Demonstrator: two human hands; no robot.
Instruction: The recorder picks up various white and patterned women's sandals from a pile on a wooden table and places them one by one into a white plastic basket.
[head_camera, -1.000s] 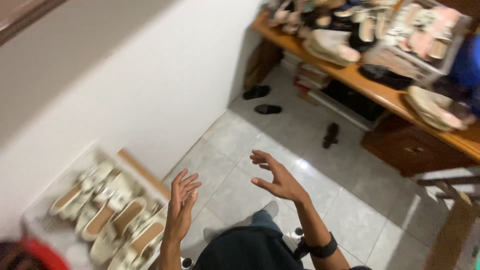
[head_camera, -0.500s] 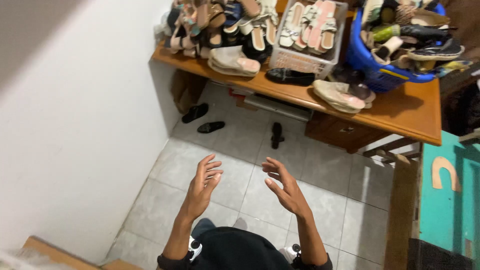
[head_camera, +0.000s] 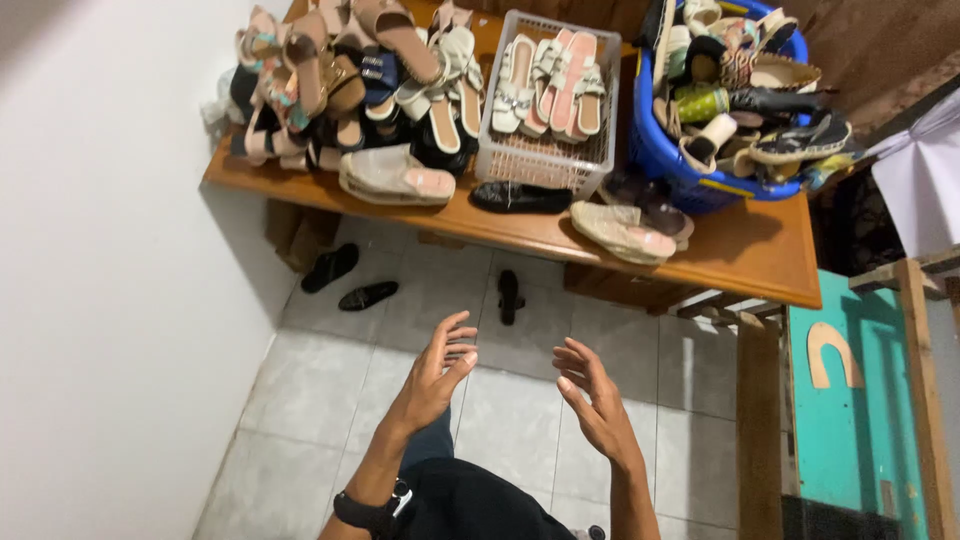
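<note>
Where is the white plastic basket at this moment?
The white plastic basket stands on the wooden table, upper middle of the head view, between the loose sandal pile and the blue tub.

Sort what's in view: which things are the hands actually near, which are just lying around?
In hand:
- left hand and right hand, both open, holding nothing, raised toward the wooden table
- sandal pile, white basket, blue tub

Lying about:
- dark sandals on the floor
- teal board
</note>
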